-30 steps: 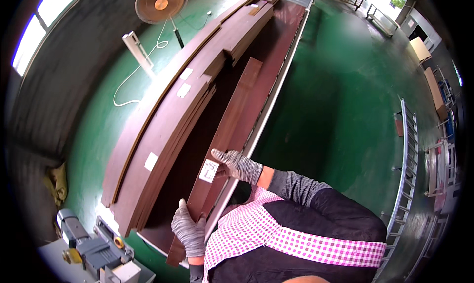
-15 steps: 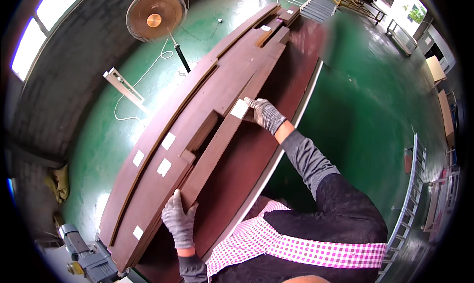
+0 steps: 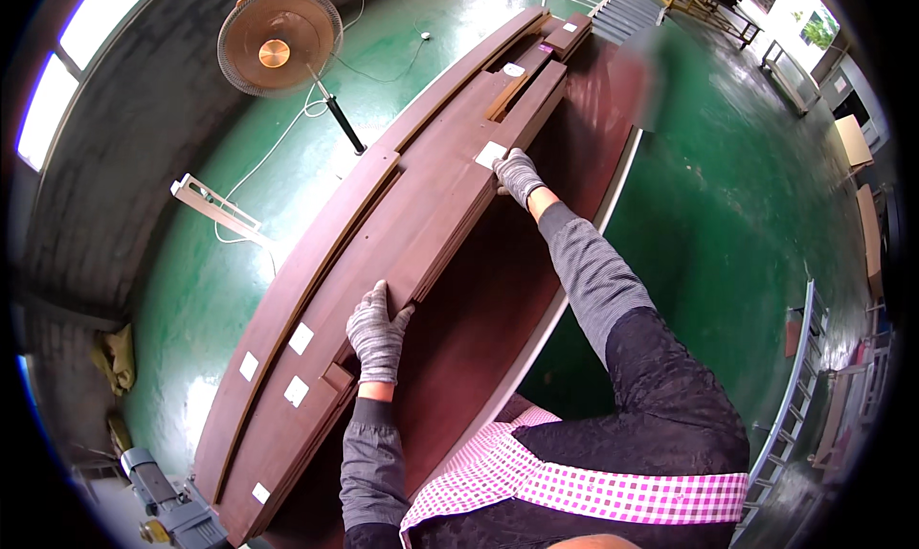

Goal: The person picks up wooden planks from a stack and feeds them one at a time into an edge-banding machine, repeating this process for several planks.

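A long stack of brown boards (image 3: pixel 330 310) runs diagonally away from me. Along its right side lies a brown board (image 3: pixel 450 219) with a white label (image 3: pixel 491 155), level with the boards beside it. My left hand (image 3: pixel 376 336), in a grey knit glove, rests at the near end of this board, fingers stretched and thumb apart. Farther up, my right hand (image 3: pixel 519 178), gloved alike, has its fingers closed on the board's right edge by the label. Its fingertips under the edge are partly hidden.
The stack lies on a dark red-brown surface (image 3: pixel 440 358) with a pale edge. A standing fan (image 3: pixel 278 46) is beyond the stack to the left. Rollers (image 3: pixel 627 15) adjoin the far end. A grey motor (image 3: pixel 158 487) is at lower left, and a metal ladder (image 3: pixel 790 405) is at right.
The labelled board has moved away from me and leftward, from slanting over the gap to lying alongside the others. Both hands moved forward with it; the left now has its fingers stretched at its end.
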Demonstrator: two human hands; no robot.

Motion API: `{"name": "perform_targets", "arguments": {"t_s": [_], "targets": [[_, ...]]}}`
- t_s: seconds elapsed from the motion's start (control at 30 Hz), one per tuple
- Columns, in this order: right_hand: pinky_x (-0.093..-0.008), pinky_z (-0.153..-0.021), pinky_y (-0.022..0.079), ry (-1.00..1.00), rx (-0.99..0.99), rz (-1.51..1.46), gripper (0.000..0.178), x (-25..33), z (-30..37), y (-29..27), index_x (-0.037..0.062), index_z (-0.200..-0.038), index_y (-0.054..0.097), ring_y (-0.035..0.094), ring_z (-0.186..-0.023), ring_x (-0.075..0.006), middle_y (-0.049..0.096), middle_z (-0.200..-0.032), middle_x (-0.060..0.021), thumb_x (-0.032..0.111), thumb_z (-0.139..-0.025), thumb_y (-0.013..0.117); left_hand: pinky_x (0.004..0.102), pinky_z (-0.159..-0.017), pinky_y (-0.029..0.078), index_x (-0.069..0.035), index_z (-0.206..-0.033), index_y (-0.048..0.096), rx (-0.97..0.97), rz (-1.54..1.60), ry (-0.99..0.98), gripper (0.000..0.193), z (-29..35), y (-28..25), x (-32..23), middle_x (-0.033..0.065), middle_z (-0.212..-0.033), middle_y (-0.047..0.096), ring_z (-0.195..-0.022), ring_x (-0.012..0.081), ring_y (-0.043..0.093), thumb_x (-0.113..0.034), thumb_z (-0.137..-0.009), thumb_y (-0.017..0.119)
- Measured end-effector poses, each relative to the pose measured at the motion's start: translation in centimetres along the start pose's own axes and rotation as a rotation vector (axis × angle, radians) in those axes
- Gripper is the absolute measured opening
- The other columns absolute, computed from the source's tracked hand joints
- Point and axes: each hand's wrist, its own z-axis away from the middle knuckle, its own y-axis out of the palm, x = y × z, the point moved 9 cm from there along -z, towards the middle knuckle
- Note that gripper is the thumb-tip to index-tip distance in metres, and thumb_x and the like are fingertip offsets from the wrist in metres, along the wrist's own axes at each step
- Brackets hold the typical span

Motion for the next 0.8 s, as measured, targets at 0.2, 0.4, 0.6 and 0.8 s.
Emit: {"name": "perform_targets", "arguments": {"t_s": [0.2, 0.4, 0.6, 0.8], "targets": [[-0.0469, -0.067, 0.061, -0.012, -0.046, 0.115, 0.037, -0.1, -3.9, 0.4, -0.0008, -0.117, 0.058, 0.072, -0.088, -0.0330, 0.069, -0.103, -0.0204, 0.023, -0.091, 0.069, 0.0447, -0.091, 0.050, -0.009, -0.129, 0.061, -0.095, 0.020, 0.095, 0.070, -2.7, 1.1, -1.0, 0.0146, -0.114, 0.068, -0.106, 0.0329, 0.064, -0.038, -0.070, 0.086], [-0.0383, -0.050, 0.056, -0.048, 0.032, 0.096, 0.029, 0.0, -3.5, 0.6, 0.0030, -0.114, 0.065, 0.069, -0.067, -0.0210, 0.068, -0.086, -0.0093, 0.026, -0.096, 0.063, 0.0437, -0.094, 0.049, -0.009, -0.130, 0.060, -0.059, 0.018, 0.063, 0.070, -3.5, 2.4, -1.2, 0.0109, -0.117, 0.067, -0.112, 0.0319, 0.061, -0.038, -0.071, 0.084], [-0.0304, -0.047, 0.052, -0.071, 0.036, 0.069, 0.028, 0.0, -1.5, 1.1, 0.0040, -0.112, 0.056, 0.060, -0.057, -0.0162, 0.056, -0.078, -0.0042, 0.027, -0.098, 0.063, 0.0433, -0.097, 0.049, -0.009, -0.131, 0.060, -0.004, -0.040, 0.022, 0.071, -4.0, 2.5, -1.4, 0.0110, -0.121, 0.066, -0.115, 0.0309, 0.060, -0.039, -0.072, 0.084], [-0.0275, -0.039, 0.036, -0.139, 0.038, -0.348, 0.039, -6.2, 6.0, 1.1, 0.0054, -0.132, 0.038, 0.045, -0.048, -0.0109, 0.046, -0.068, -0.0008, 0.015, -0.098, 0.056, 0.0455, -0.105, 0.045, -0.007, -0.139, 0.053, -0.180, 0.015, 0.048, 0.081, -0.9, 0.8, -0.6, 0.0153, -0.131, 0.059, -0.124, 0.0347, 0.055, -0.036, -0.070, 0.086]]}}
